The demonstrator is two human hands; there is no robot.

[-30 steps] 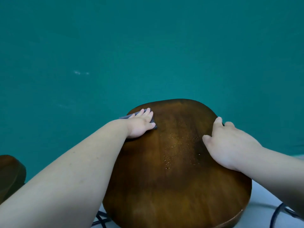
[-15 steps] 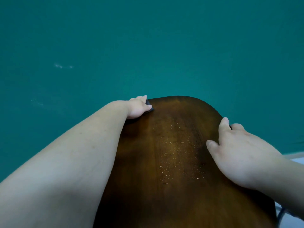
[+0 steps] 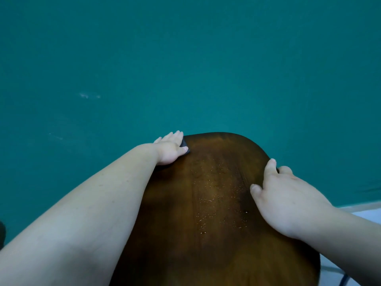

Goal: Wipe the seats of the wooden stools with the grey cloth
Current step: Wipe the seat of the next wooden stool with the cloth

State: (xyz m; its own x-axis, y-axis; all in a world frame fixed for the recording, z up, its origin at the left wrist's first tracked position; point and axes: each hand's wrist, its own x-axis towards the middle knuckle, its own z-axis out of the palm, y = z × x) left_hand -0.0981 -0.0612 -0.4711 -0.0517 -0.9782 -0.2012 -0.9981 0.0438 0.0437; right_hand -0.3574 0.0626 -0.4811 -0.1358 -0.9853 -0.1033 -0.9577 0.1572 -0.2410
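A dark brown wooden stool seat (image 3: 206,234) fills the lower middle of the head view, with fine pale specks scattered down its centre. My left hand (image 3: 171,149) lies flat on the seat's far left edge, pressing down the grey cloth (image 3: 184,144), of which only a small dark corner shows beside the fingers. My right hand (image 3: 288,199) rests on the seat's right edge, fingers curled over the rim.
A teal wall (image 3: 185,58) stands right behind the stool. A strip of pale floor (image 3: 367,215) shows at the lower right, with a dark cable (image 3: 344,280) near the bottom edge. A dark object (image 3: 1,234) peeks in at the far left.
My left hand slid with the cloth from the seat's left part to its far left edge. The view drew closer over the seat. My right hand stayed on the right rim.
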